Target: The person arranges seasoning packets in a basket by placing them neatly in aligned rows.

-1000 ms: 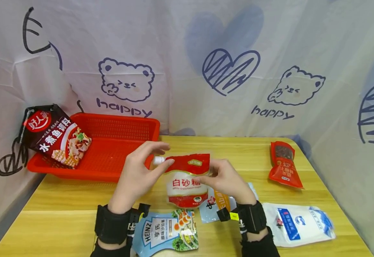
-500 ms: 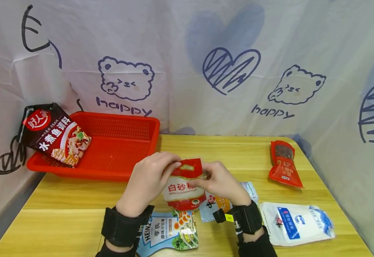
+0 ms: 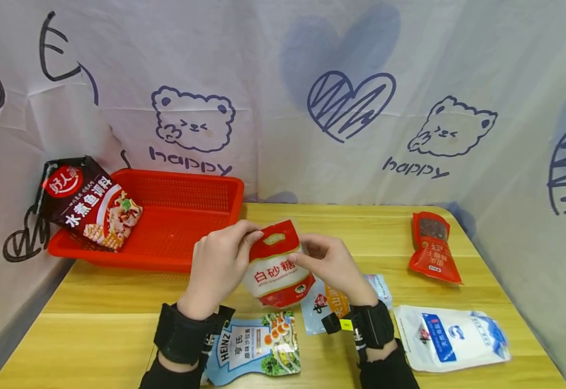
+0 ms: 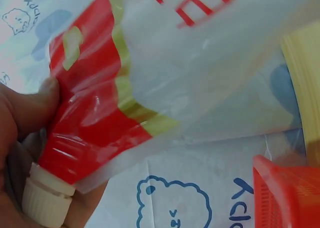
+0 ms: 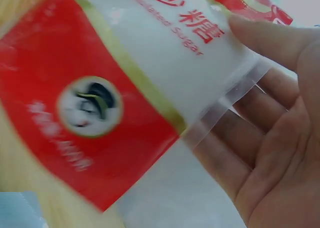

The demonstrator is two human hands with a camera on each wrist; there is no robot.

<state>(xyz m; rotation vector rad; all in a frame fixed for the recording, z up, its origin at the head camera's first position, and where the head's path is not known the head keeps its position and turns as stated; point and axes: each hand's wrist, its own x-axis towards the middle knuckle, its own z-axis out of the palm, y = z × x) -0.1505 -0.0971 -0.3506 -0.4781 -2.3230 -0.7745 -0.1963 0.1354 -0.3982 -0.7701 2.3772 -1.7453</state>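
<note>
A red and white pouch of granulated sugar [image 3: 278, 273] is held up over the middle of the table, tilted. My left hand [image 3: 219, 265] grips its upper left corner; in the left wrist view the fingers curl around the white screw cap [image 4: 47, 195], with the thumb on the red film. On the other side, my right hand [image 3: 334, 265] holds the right edge, thumb on the printed front and fingers behind. Below the pouch lie a blue Heinz salad dressing pouch [image 3: 256, 348] and a light blue packet with an orange label [image 3: 319, 308], partly covered by the right hand.
A red plastic basket [image 3: 186, 259] stands at the back left. A dark seasoning packet [image 3: 91, 202] leans over its left side. A white and blue bag [image 3: 453, 339] lies at the right front, and a red packet [image 3: 433, 248] farther back. A printed cloth [image 3: 283, 135] hangs behind.
My left hand has moved from loosely touching the cap to gripping that corner. The sugar pouch dipped, then rose slightly and tilted counterclockwise, with the right hand staying on its edge.
</note>
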